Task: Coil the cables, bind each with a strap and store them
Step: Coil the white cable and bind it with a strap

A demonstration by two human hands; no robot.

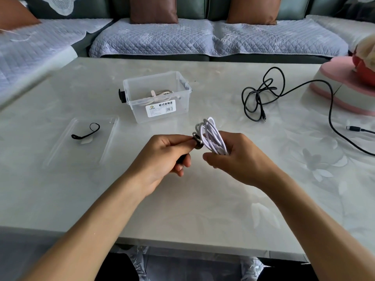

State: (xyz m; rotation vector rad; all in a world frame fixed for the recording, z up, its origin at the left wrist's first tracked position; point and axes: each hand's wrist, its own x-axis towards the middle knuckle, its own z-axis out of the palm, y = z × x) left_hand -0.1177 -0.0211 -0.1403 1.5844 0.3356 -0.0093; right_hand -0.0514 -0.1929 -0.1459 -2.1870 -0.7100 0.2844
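Binding looks like the step in hand: at frame centre the right hand (241, 159) grips the coiled white cable (213, 136) while the left hand (168, 157) pinches a black strap (197, 141) against it. Next, probably, cinching it before storing it in the clear box (158, 96) above.

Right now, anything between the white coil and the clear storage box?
Nothing visible. The white coil, gripped by the right hand while the left hand pinches a black strap against it, sits just in front of the clear storage box. The box is open-topped and only bare table lies between.
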